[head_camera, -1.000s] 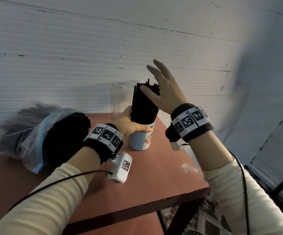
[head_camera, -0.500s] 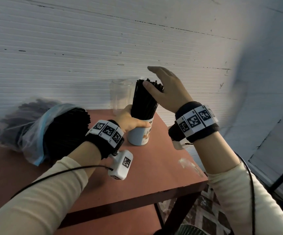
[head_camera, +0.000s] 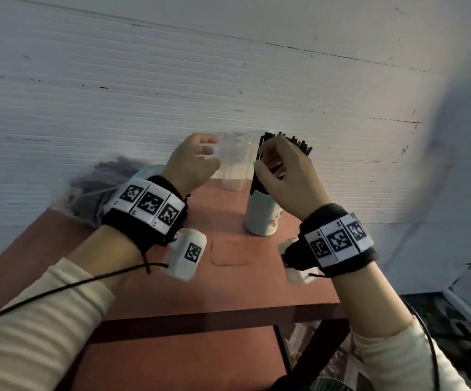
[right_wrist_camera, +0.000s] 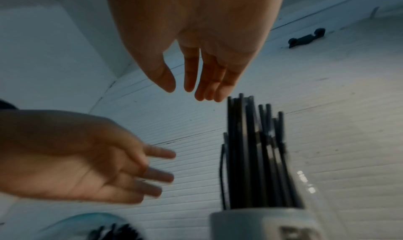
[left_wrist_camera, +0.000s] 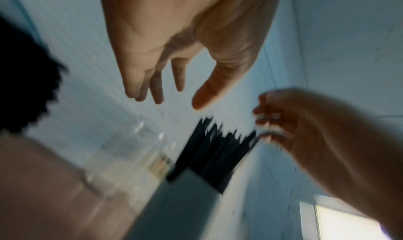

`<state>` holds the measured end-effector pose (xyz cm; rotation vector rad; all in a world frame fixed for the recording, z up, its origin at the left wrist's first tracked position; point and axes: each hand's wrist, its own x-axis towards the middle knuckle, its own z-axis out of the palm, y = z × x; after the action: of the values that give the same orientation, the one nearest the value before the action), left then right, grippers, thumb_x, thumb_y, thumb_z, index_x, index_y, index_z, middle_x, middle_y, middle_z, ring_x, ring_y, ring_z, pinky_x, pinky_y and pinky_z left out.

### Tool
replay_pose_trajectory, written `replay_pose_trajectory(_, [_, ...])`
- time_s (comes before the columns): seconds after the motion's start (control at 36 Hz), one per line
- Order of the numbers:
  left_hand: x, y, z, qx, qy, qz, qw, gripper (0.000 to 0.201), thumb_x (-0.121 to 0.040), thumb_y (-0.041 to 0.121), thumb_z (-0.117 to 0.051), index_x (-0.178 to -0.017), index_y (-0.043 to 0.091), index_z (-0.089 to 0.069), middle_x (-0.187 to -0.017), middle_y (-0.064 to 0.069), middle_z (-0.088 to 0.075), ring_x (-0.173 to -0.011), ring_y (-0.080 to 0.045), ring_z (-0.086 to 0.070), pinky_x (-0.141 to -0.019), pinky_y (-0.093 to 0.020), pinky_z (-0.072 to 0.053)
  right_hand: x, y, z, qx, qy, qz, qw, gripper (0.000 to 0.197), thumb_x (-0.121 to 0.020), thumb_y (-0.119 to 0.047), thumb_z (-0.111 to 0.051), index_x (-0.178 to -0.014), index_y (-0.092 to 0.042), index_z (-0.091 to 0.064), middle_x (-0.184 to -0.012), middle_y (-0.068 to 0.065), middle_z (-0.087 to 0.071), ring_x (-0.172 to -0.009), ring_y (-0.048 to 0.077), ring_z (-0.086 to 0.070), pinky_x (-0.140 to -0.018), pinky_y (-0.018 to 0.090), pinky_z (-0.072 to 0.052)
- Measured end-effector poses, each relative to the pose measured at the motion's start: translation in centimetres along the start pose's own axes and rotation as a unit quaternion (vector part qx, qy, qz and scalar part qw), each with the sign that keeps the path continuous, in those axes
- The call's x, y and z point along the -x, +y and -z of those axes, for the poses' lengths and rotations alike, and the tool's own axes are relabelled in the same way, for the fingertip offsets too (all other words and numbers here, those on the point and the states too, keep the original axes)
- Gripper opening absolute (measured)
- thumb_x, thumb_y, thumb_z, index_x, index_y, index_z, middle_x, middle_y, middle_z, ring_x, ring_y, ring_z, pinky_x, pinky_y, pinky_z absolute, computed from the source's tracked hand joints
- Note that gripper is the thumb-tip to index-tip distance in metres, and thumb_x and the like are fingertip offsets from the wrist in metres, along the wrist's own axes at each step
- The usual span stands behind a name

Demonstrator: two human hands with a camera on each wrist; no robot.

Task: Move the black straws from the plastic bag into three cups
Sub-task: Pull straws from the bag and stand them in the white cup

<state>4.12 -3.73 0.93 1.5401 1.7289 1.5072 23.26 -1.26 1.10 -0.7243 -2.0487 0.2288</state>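
A bundle of black straws (head_camera: 299, 143) stands upright in a white printed cup (head_camera: 259, 218) at the back of the red-brown table (head_camera: 228, 289). Just left of it is an empty clear cup (head_camera: 235, 170). My left hand (head_camera: 208, 153) hovers beside the clear cup with relaxed, spread fingers, holding nothing; the left wrist view shows the left hand (left_wrist_camera: 174, 97) empty above the straws (left_wrist_camera: 218, 149). My right hand (head_camera: 268, 162) floats in front of the straws, and in the right wrist view the right hand (right_wrist_camera: 189, 90) has straight fingers just left of the straw tips (right_wrist_camera: 250, 140). The plastic bag (head_camera: 93, 187) of straws lies at the left.
A white ribbed wall stands close behind the table. The table's right edge (head_camera: 324, 266) runs just right of the white cup, with patterned floor below. Bare tabletop lies in front of the cups.
My left hand let go of the white cup and rose toward the clear cup. My right hand came off the straw tops and dropped in front of them.
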Motion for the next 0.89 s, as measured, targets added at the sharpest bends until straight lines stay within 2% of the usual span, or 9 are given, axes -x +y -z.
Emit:
replay_pose_trajectory(0.08, [0.8, -0.3, 3.9, -0.009, 0.054, -0.020, 0.998, 0.032, -0.082, 0.004, -0.059, -0.106, 0.024, -0.066, -0.103, 0.002, -0.067, -0.096, -0.011, -0.062, -0.080, -0.023, -0.048, 0.5, -1.7, -2.0, -0.031, -0.106, -0.016, 0.994, 0.011, -0.091, -0.021, -0.060, -0.101, -0.016, -0.059, -0.087, 0.000, -0.061, -0.075, 0.010, -0.056, -0.070, 0.024, -0.048])
replay_pose_trajectory(0.14, [1.2, -1.1, 6.2, -0.024, 0.078, -0.020, 0.996, 0.029, -0.082, 0.004, -0.059, -0.101, 0.023, -0.068, -0.094, 0.004, -0.067, -0.091, -0.011, -0.062, -0.085, -0.027, -0.049, 0.8, -3.0, -3.5, -0.038, -0.182, -0.008, 0.983, 0.015, -0.092, -0.022, -0.061, -0.105, -0.015, -0.063, -0.087, 0.003, -0.064, -0.074, 0.012, -0.057, -0.072, 0.025, -0.047])
replay_pose_trajectory(0.22, [1.6, -3.1, 9.0, -0.074, 0.100, -0.003, 0.992, 0.023, -0.082, 0.007, -0.063, -0.098, 0.023, -0.069, -0.085, 0.007, -0.065, -0.085, -0.013, -0.062, -0.081, -0.027, -0.048, 1.0, -4.9, -5.8, -0.034, -0.299, 0.018, 0.953, 0.023, -0.094, -0.027, -0.060, -0.115, -0.021, -0.064, -0.096, 0.000, -0.066, -0.078, 0.009, -0.058, -0.074, 0.022, -0.047])
replay_pose_trajectory(0.33, [2.5, -6.2, 11.6, -0.154, 0.070, 0.032, 0.985, 0.018, -0.081, 0.017, -0.072, -0.098, 0.023, -0.068, -0.096, -0.004, -0.068, -0.092, -0.023, -0.064, -0.086, -0.037, -0.052, 1.3, -7.3, -8.5, -0.013, -0.440, 0.021, 0.898, 0.031, -0.095, -0.038, -0.056, -0.125, -0.032, -0.059, -0.085, -0.008, -0.066, -0.067, -0.003, -0.056, -0.063, 0.003, -0.041])
replay_pose_trajectory(0.42, [3.1, -8.1, 12.4, -0.185, 0.013, 0.046, 0.982, 0.033, -0.073, 0.032, -0.082, -0.101, 0.027, -0.067, -0.107, -0.004, -0.067, -0.101, -0.024, -0.063, -0.092, -0.043, -0.051, 1.8, -8.8, -10.6, 0.000, -0.493, 0.009, 0.870, 0.034, -0.094, -0.041, -0.057, -0.124, -0.028, -0.061, -0.078, -0.012, -0.061, -0.065, 0.002, -0.063, -0.066, 0.010, -0.048])
replay_pose_trajectory(0.53, [3.5, -9.4, 12.4, -0.186, -0.057, 0.034, 0.980, 0.049, -0.075, 0.027, -0.082, -0.118, 0.030, -0.060, -0.128, 0.000, -0.059, -0.118, -0.019, -0.054, -0.103, -0.043, -0.044, 2.3, -9.5, -12.6, 0.025, -0.505, -0.009, 0.863, 0.026, -0.087, -0.033, -0.068, -0.105, -0.014, -0.064, -0.081, -0.007, -0.061, -0.063, 0.013, -0.070, -0.052, 0.017, -0.051])
replay_pose_trajectory(0.61, [3.3, -9.9, 12.5, -0.189, -0.065, 0.013, 0.980, 0.055, -0.078, 0.016, -0.080, -0.126, 0.027, -0.056, -0.131, -0.003, -0.058, -0.121, -0.022, -0.054, -0.104, -0.045, -0.043, 1.9, -9.1, -12.9, 0.081, -0.455, 0.040, 0.886, 0.015, -0.085, -0.015, -0.063, -0.099, -0.010, -0.066, -0.089, -0.001, -0.062, -0.074, 0.015, -0.061, -0.066, 0.024, -0.046])
replay_pose_trajectory(0.72, [3.1, -9.7, 12.6, -0.189, -0.074, 0.005, 0.979, 0.049, -0.078, 0.004, -0.072, -0.115, 0.033, -0.058, -0.121, -0.006, -0.062, -0.110, -0.024, -0.061, -0.098, -0.043, -0.048, 0.4, -8.2, -12.8, 0.112, -0.365, 0.070, 0.922, 0.016, -0.087, -0.012, -0.053, -0.094, -0.009, -0.067, -0.096, 0.007, -0.065, -0.084, 0.022, -0.057, -0.077, 0.036, -0.049])
replay_pose_trajectory(0.89, [2.7, -9.4, 12.9, -0.226, -0.046, 0.015, 0.973, 0.030, -0.079, 0.005, -0.069, -0.100, 0.026, -0.068, -0.112, -0.008, -0.067, -0.100, -0.023, -0.063, -0.088, -0.032, -0.049, -1.4, -7.5, -13.8, 0.159, -0.365, 0.067, 0.915, 0.035, -0.092, -0.029, -0.055, -0.122, -0.011, -0.060, -0.119, 0.009, -0.054, -0.109, 0.025, -0.053, -0.091, 0.030, -0.042])
